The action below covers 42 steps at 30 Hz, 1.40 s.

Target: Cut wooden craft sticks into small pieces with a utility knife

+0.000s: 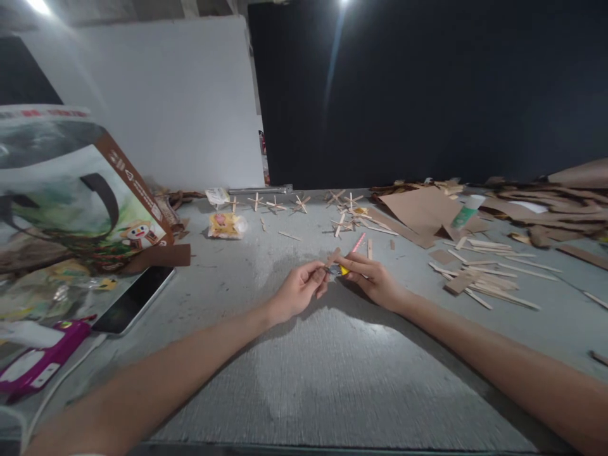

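Observation:
My left hand (304,288) is closed in a pinch on a short brown wooden strip (333,257), which points up and to the right. My right hand (373,278) is closed round a small yellow-and-grey tool (342,270); its grey end meets the strip at my left fingertips, and its exact kind is too small to tell. A pink patterned stick (360,242) rises just behind my right fingers. Beside it a short wooden stick piece (370,248) lies on the grey table (304,392).
Crossed-stick stars (300,204) line the table's back. Loose wooden sticks (494,275) and torn cardboard (418,212) lie right. Left are a phone (135,301), a purple device (45,361) with a white cable, a large printed bag (71,190) and a small yellow packet (225,225).

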Tool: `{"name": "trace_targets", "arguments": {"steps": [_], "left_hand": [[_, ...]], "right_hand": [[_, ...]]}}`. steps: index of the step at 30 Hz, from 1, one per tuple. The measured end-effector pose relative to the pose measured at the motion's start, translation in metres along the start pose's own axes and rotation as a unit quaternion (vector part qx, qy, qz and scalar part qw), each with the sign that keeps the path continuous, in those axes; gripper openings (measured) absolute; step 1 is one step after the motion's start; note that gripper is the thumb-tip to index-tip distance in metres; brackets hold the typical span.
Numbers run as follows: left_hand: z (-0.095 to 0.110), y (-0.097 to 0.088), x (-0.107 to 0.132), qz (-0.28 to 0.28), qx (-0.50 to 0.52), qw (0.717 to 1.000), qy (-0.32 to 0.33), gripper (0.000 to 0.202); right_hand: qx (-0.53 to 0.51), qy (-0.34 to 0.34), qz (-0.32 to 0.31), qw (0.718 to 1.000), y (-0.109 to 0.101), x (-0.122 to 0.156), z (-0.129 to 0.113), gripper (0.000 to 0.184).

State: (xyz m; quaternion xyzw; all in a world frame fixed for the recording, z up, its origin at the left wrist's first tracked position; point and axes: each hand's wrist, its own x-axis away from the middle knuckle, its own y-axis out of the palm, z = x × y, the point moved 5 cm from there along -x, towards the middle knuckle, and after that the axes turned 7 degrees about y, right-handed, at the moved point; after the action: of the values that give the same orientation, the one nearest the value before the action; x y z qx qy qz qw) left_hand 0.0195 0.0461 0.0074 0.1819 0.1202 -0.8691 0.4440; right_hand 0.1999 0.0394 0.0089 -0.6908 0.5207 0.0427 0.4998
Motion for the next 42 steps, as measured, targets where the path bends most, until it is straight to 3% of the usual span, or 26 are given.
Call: {"name": "trace_targets", "arguments": {"steps": [12, 42], "left_hand": [[-0.0038, -0.0017, 0.0007, 0.005, -0.029, 0.999, -0.014, 0.058], [-0.0036, -0.0005, 0.0001, 0.01, 0.013, 1.0, -0.022, 0.055]], "right_hand": [[-0.002, 0.008, -0.005, 1.0, 0.0029, 0.0003, 0.0047, 0.044], [-0.023, 0.023, -0.008, 0.999, 0.002, -0.0008, 0.0049, 0.044]]}}
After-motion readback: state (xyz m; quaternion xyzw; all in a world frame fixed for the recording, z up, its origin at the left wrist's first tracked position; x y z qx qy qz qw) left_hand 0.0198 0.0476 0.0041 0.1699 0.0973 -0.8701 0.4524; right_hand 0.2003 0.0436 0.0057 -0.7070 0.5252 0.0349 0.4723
